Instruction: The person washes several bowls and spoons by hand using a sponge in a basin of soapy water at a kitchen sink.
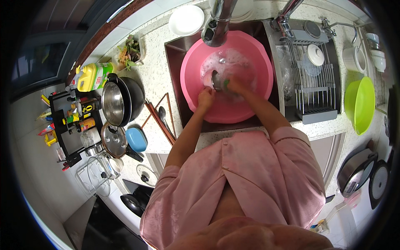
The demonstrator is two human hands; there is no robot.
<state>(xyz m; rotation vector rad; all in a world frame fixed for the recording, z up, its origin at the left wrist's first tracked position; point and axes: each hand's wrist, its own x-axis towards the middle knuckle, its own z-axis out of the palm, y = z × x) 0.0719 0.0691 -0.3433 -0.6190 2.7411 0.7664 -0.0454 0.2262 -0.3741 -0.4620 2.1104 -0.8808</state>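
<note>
A pink plastic basin [189, 65] with soapy water and foam sits in the left bowl of a dark sink. My left hand [206, 96] grips a pale pink cup [208, 80] with a metal-looking inside, tilted with its mouth toward the right. Beside that mouth is my right hand [236, 85], its fingers closed around a small green thing, perhaps a scrubber [226, 83]; blur hides its shape. A shiny round metal object [222, 60] shows in the foam. Over the basin's far edge hangs a chrome faucet [217, 29].
Right of the basin stands a metal dish rack [315, 90] holding a lidded white dish [315, 55], with a lime-green basin [359, 104] beyond. A white bowl [186, 20] is behind the sink. Left lie brown chopsticks [160, 123], a metal spoon [162, 115], a blue container [136, 139] and pots [113, 103].
</note>
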